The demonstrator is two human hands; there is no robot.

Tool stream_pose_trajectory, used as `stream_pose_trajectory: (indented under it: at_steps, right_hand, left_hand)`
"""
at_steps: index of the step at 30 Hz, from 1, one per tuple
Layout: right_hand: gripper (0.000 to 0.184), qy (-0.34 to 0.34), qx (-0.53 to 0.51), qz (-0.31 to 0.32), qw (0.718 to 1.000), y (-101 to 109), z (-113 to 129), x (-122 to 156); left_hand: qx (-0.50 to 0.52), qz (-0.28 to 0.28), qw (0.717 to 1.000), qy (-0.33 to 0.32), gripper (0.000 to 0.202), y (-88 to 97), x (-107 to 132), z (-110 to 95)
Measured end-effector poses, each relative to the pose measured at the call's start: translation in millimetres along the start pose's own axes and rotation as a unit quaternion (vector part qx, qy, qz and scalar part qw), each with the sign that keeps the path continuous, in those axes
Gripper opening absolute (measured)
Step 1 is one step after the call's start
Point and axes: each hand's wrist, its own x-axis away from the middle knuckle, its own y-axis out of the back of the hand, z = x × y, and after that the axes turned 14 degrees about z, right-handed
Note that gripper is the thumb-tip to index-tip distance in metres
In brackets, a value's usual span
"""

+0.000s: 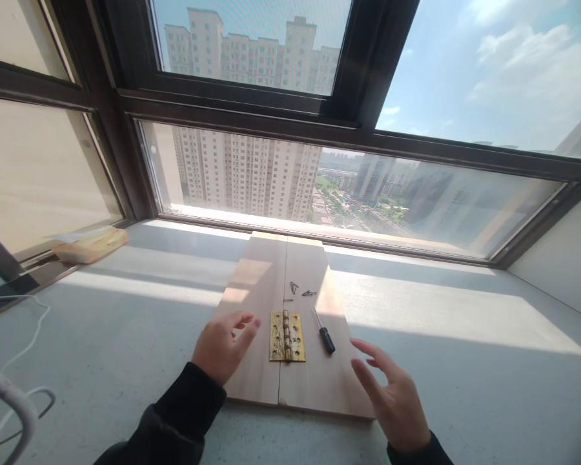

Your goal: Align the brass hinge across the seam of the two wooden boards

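Observation:
Two pale wooden boards, a left board (252, 378) and a right board (314, 391), lie side by side with a narrow seam between them. A worn brass hinge (276, 336) lies opened flat across the seam. To its right rests a screwdriver (326, 340) with a black handle, its shaft pointing away from me. Several small screws (308, 293) lie beyond the hinge. My left hand (225, 345) is over the left board's edge, fingers apart and holding nothing. Beside the right board's edge, my right hand (392, 394) is open and empty, near the screwdriver.
The boards sit on a white windowsill (445, 361) under dark-framed windows (252, 110). A yellow-orange tissue pack (93, 245) lies at the far left corner. White cables (31, 342) and a thick pale curved tube (17, 400) are at the left edge.

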Motion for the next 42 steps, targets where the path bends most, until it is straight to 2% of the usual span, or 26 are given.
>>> stream_pose_trajectory:
  at_steps: [1, 2, 3, 5, 7, 9, 12, 15, 20, 24, 32, 38, 42]
  right_hand:
    - [0.048, 0.004, -0.065, -0.017, 0.998, -4, 21, -5]
    - [0.047, 0.027, -0.112, -0.002, 0.993, -11, 40, -11]
    - [0.047, 0.048, -0.135, 0.02, 0.99, -18, 56, -18]
    - [0.046, 0.055, -0.131, 0.01, 0.99, -35, 75, -31]
    - [0.045, 0.045, -0.113, -0.007, 0.993, -50, 71, -40]
    - [0.046, 0.034, -0.089, -0.019, 0.995, -62, 54, -42]
    - [0.051, 0.024, -0.054, -0.018, 0.998, -75, 28, -38]
    - [0.056, 0.029, -0.03, -0.003, 0.999, -82, 19, -36]
    - [0.061, 0.012, -0.023, 0.011, 1.0, -85, 26, -42]
    - [0.062, -0.017, -0.044, 0.025, 0.999, -86, 29, -48]
    - [0.062, -0.07, -0.179, 0.047, 0.98, -86, 50, -65]
    - [0.052, -0.155, -0.306, 0.039, 0.939, -71, 60, -73]
    - [0.05, -0.183, -0.346, 0.02, 0.92, -63, 55, -75]
  left_hand:
    - [0.007, -0.018, 1.0, -0.003, 0.049, 2.3, -10, 1]
    - [0.003, -0.039, 0.999, 0.005, 0.048, 2.0, -19, 4]
    - [-0.008, -0.051, 0.999, 0.014, 0.047, -0.5, -27, 7]
    - [-0.045, -0.048, 0.998, -0.027, 0.049, -9.6, -39, 15]
    - [-0.073, -0.037, 0.995, -0.06, 0.05, -19.0, -43, 22]
    - [-0.094, -0.018, 0.993, -0.063, 0.05, -24.6, -43, 26]
    - [-0.111, 0.004, 0.992, -0.065, 0.05, -26.1, -40, 26]
    - [-0.105, 0.012, 0.993, -0.056, 0.05, -25.4, -37, 22]
    - [-0.091, 0.02, 0.992, -0.082, 0.055, -28.8, -35, 16]
    - [-0.085, 0.029, 0.993, -0.079, 0.061, -32.5, -34, 14]
    - [-0.057, 0.053, 0.994, -0.079, 0.063, -38.3, -31, 6]
    - [0.069, 0.082, 0.993, -0.056, 0.075, -39.0, -28, 4]
    - [0.222, 0.099, 0.969, -0.042, 0.075, -36.4, -31, 9]
